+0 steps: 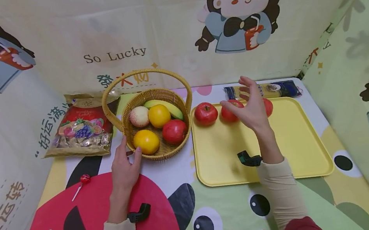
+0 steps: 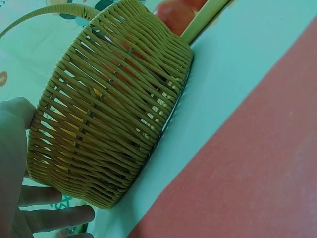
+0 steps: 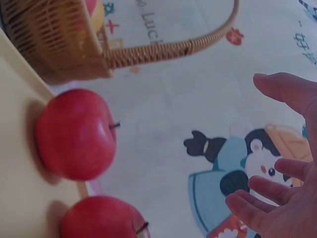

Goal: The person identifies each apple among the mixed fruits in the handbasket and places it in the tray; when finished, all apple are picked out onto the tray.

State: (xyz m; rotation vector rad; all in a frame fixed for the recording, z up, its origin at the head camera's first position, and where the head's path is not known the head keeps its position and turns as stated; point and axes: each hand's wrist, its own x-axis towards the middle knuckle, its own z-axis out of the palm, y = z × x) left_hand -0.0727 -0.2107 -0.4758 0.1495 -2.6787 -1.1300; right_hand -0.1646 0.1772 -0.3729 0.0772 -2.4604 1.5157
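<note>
At the left front of the wicker basket point(image 1: 166, 155), my left hand point(image 1: 124, 168) touches the rim with its thumb, its other fingers extended along the outer wall. Inside the basket are two oranges point(image 1: 146, 142), a pale pink peach point(image 1: 138, 116), a banana point(image 1: 174, 111) and a round red fruit point(image 1: 174, 131). My right hand point(image 1: 254, 111) is raised over the yellow tray point(image 1: 294, 142), fingers spread and holding nothing. Three red apples point(image 1: 206, 113) line the tray's back edge; the hand partly hides two of them in the head view. Two apples point(image 3: 77, 135) appear large beside it in the right wrist view.
A candy bag point(image 1: 82, 133) leans left of the basket, and a lollipop point(image 1: 85, 179) lies in front of it. Behind the tray lies a long blue and yellow packet point(image 1: 281, 89). Printed cloth walls point(image 1: 165, 31) enclose the table at the back and sides.
</note>
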